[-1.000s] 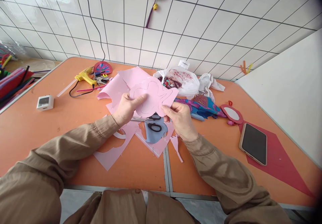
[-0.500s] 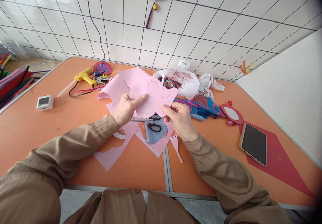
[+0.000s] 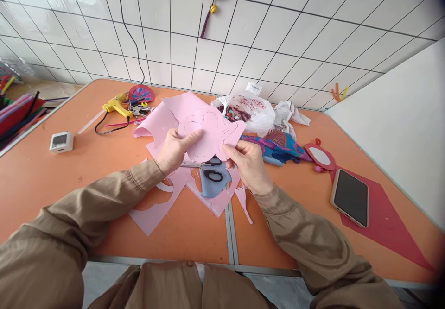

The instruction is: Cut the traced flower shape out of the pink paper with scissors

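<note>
Both my hands hold up a pink sheet cutout [image 3: 208, 135] with a curvy outline drawn on it in dark line. My left hand [image 3: 175, 149] pinches its left side, thumb on top. At the lower right edge my right hand [image 3: 248, 163] grips it between thumb and fingers. Below it lie scissors with black handles [image 3: 213, 175], their blades partly hidden by the cutout. The scissors rest on a blue piece [image 3: 212, 189] and pink offcuts [image 3: 151, 214]. Behind the cutout is a larger, curled pink sheet [image 3: 156, 119].
On the left are a yellow glue gun [image 3: 118, 105], keys [image 3: 139, 110] and a white box [image 3: 61, 142]. A plastic bag [image 3: 255, 114] and patterned blue cloth [image 3: 278, 148] stand behind my right hand. Farther right, a phone [image 3: 350, 198] lies on a red sheet [image 3: 389, 225].
</note>
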`<control>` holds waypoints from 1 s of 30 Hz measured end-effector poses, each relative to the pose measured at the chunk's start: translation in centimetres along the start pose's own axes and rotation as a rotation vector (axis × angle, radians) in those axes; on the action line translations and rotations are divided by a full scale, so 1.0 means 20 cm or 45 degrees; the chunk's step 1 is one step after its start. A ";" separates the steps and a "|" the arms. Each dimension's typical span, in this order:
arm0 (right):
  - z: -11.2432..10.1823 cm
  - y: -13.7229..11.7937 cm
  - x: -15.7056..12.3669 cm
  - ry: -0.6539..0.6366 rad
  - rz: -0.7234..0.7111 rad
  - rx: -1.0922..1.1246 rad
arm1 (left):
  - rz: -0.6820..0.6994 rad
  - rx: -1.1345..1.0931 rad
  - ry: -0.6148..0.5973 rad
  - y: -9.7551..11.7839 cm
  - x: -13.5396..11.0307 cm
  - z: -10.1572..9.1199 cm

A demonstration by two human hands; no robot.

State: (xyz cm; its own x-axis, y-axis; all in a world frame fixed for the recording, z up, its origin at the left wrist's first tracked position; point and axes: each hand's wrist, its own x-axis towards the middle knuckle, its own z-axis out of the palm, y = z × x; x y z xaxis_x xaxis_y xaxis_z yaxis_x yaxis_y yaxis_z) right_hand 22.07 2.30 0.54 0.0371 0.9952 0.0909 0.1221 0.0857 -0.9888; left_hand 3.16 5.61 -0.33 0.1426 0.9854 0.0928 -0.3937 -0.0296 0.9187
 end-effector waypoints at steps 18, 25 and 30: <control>-0.01 0.01 0.00 -0.095 0.006 0.084 | 0.020 -0.020 0.022 0.00 0.01 0.01; -0.01 0.01 0.01 -0.066 -0.021 0.045 | 0.029 0.013 0.000 0.00 0.01 0.01; -0.02 0.01 0.01 -0.055 -0.032 -0.005 | 0.056 0.028 0.004 -0.01 0.02 0.00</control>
State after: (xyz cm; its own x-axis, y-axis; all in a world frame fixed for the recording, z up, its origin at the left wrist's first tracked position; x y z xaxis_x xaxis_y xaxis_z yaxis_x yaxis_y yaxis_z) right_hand 22.42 2.57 0.44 -0.0088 0.9938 0.1105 0.1266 0.1107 -0.9858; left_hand 3.40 6.06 -0.44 0.1227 0.9837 0.1317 -0.3795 -0.0761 0.9221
